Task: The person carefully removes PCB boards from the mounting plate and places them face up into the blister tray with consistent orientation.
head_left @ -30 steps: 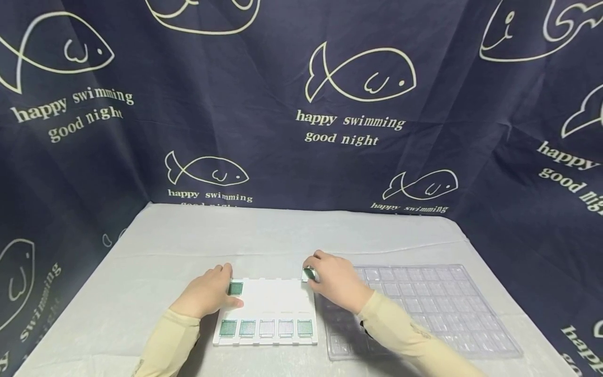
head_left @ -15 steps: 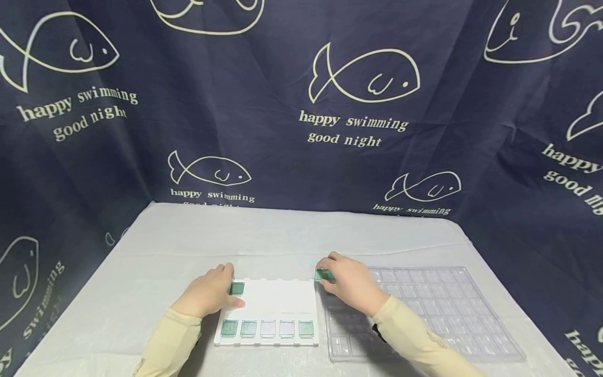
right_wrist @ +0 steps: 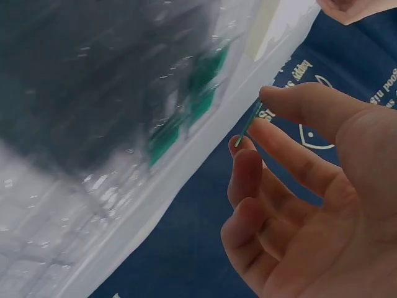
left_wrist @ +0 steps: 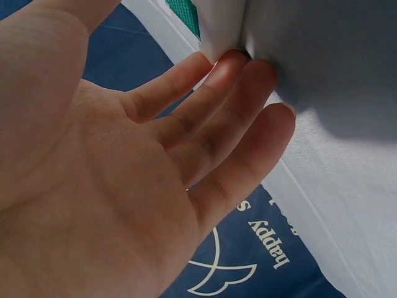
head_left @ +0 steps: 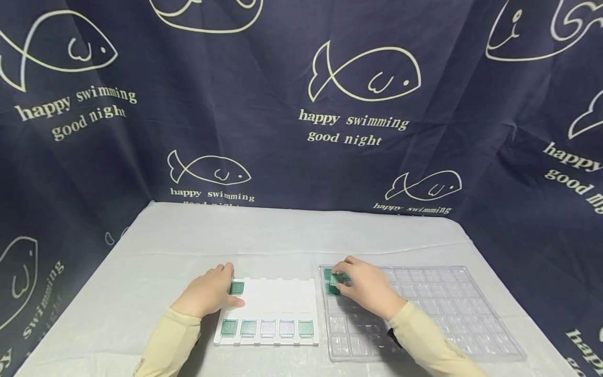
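Observation:
My right hand (head_left: 369,287) pinches a small green perforated circuit board (head_left: 337,279) between thumb and fingertips, over the back left corner of a clear compartment tray (head_left: 452,309). In the right wrist view that circuit board (right_wrist: 250,124) shows edge-on. More green pieces (right_wrist: 162,146) lie in the tray's corner compartments. On the left, my left hand (head_left: 209,292) holds a white plastic panel (head_left: 278,298) by its left side, thumb on top and fingers along the edge. The panel carries a green board (head_left: 237,288) at its back left and a row of several boards (head_left: 229,328) along its front.
A white cloth covers the table (head_left: 282,230). Dark blue curtain (head_left: 273,104) with fish drawings surrounds it at the back and sides. A narrow strip of cloth separates the white panel from the clear tray.
My right hand has carried the green circuit board rightward, from the panel's back right corner to over the clear tray. Green pieces in the tray's corner have come into view. My left hand stays put.

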A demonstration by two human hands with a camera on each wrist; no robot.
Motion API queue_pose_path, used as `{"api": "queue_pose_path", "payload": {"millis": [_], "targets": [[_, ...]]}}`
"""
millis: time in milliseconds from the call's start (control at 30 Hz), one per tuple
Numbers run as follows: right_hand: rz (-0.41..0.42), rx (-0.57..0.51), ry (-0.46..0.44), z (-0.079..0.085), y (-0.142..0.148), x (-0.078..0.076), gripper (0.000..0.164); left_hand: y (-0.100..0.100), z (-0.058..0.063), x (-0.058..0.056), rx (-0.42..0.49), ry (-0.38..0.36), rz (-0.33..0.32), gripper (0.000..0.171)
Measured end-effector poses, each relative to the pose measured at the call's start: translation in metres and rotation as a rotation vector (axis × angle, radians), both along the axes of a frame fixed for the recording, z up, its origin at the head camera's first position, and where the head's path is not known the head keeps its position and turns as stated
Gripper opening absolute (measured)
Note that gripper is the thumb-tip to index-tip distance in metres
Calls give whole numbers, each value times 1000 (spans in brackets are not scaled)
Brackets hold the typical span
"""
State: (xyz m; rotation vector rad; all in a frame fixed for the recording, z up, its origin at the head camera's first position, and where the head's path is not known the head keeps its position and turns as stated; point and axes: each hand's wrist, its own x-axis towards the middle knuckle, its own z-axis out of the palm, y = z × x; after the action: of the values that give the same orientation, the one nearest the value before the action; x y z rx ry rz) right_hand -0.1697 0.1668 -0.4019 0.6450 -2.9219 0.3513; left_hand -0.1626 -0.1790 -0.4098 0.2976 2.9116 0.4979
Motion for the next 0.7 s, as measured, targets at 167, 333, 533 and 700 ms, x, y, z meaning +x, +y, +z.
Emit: {"api": "queue_pose_path", "payload": {"millis": [167, 333, 533, 700], "targets": [[-22, 9, -5, -6, 9, 0, 28, 0, 2, 0, -2, -4, -3, 63], [-35, 8, -19, -9, 15, 1, 30, 1, 2, 0, -4, -6, -1, 63], [-48, -6, -39, -12, 19, 3, 29, 1, 2, 0, -1, -10, -1, 63], [-52, -4, -51, -14, 20, 4, 28, 0, 3, 0, -9, -10, -3, 64]]}}
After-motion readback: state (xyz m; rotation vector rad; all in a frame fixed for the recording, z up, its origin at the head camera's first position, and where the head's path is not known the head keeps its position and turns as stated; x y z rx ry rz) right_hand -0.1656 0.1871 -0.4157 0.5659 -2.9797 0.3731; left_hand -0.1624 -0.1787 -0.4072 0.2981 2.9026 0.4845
